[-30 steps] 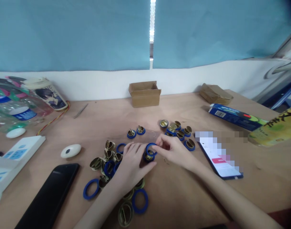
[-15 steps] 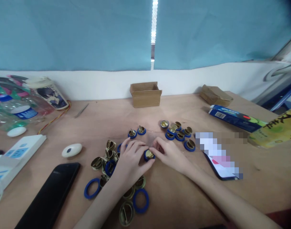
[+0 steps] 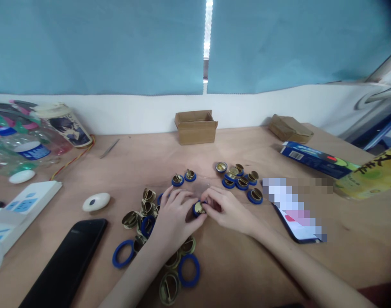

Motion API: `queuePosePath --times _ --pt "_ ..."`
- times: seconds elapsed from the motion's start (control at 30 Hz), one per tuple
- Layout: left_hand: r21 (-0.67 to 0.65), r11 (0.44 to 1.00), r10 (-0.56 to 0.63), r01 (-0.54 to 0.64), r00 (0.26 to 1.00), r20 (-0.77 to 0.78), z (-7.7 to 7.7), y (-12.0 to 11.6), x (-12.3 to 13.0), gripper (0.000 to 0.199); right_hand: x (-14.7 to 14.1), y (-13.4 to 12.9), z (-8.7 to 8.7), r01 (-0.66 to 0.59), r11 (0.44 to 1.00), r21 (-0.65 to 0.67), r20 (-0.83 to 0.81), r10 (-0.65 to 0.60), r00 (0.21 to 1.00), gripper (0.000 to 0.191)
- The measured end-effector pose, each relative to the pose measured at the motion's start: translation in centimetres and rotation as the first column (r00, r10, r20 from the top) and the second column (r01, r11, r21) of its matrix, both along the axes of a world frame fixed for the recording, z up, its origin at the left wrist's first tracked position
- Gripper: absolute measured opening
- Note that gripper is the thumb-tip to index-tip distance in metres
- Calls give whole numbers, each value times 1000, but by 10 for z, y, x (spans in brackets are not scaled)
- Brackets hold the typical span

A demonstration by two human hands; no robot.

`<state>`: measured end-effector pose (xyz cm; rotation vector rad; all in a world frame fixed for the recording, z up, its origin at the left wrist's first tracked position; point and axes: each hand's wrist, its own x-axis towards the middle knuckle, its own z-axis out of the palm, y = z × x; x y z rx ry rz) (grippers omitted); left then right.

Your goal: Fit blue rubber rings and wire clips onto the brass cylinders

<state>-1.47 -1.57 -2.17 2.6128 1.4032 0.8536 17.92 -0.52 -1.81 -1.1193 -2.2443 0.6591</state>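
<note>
My left hand (image 3: 177,211) grips a round brass-coloured piece with a blue ring (image 3: 199,208) between thumb and fingers. On the right side of that piece, my right hand (image 3: 225,209) has its thumb and forefinger pinched at the edge; its fingertips partly cover it. Several loose brass-coloured cups with crossbars (image 3: 130,219) lie around and under my left forearm. Among them are loose blue rings (image 3: 123,253), some partly hidden by the arm. Beyond my hands sit brass pieces with blue rings around them (image 3: 190,175), and more are grouped at the right (image 3: 242,182).
An open cardboard box (image 3: 196,131) stands at the back. A lit phone (image 3: 294,214), a blue carton (image 3: 313,158) and a yellow packet (image 3: 371,173) lie right. Left are a dark phone (image 3: 67,261), a white oval case (image 3: 96,202), a power strip (image 3: 25,209) and plastic bottles (image 3: 31,149).
My right thumb and forefinger have shifted slightly down onto the right edge of the held brass piece. My left hand has barely moved and still grips it.
</note>
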Motion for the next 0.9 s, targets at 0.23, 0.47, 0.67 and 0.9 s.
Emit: queuePosePath --times 0.23,0.47,0.67,0.9 --pt "27 999 -18 18 1000 -5 0 -1 2 20 1 0 -3 53 999 5 17 -53 998 8" --pt "67 998 -17 18 1000 -24 -2 -1 1 25 -2 -3 0 42 999 12 30 -42 999 13" --pt "-1 1000 -31 31 999 -42 -6 -1 -1 27 -2 -4 1 23 999 -27 30 -22 999 12" --pt "-51 998 21 -23 999 -35 -10 0 1 23 1 -4 6 -3 998 -69 46 6 999 7"
